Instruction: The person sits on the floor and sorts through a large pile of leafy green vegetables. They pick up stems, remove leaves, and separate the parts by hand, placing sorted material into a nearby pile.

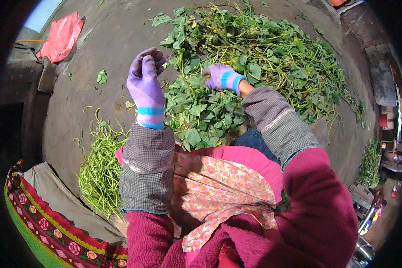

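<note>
My left hand (147, 67), in a purple knit glove soiled at the fingers, is raised over the concrete floor with its fingers curled; whether something small sits between them I cannot tell. My right hand (217, 76), gloved alike, has its fingers closed at leafy green stems (196, 80) of cut vines. Below it lies a bunch of broad leaves (201, 114) close before my lap. A large heap of leafy vines (281, 57) spreads beyond and to the right. Left of my left forearm lies a pile of thin green stalks or pods (102, 171).
A pink plastic bag (62, 37) lies at the upper left, near a yellow hose (30, 41). Loose leaves (102, 77) dot the concrete floor (114, 43). An embroidered floral cloth (53, 227) is at the lower left. More greenery (370, 164) and metal legs stand at the right edge.
</note>
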Demonstrator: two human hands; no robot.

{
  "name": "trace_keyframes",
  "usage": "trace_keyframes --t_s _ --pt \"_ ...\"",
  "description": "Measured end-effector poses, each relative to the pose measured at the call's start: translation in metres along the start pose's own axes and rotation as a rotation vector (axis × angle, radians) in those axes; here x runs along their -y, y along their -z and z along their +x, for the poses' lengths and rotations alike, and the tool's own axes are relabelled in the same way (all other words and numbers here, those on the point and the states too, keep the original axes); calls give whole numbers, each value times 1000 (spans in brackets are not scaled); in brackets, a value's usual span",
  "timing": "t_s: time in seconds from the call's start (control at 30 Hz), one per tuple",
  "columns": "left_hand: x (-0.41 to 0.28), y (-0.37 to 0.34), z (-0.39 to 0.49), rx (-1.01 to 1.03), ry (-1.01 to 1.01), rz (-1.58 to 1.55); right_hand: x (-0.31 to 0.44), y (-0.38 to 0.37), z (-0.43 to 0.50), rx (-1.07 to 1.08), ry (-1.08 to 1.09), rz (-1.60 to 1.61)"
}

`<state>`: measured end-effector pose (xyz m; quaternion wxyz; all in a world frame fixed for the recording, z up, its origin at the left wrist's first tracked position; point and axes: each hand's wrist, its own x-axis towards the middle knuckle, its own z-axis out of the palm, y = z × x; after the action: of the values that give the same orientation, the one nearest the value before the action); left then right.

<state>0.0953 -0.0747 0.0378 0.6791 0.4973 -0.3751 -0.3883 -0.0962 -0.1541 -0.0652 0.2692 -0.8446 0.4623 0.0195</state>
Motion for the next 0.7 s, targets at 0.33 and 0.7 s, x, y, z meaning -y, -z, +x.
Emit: trace_keyframes --t_s 0.33,0.7 --pt "16 21 7 58 502 -448 22 -160 -3 417 328 -429" --pt "13 18 12 0 509 -549 6 -131 22 138 34 211"
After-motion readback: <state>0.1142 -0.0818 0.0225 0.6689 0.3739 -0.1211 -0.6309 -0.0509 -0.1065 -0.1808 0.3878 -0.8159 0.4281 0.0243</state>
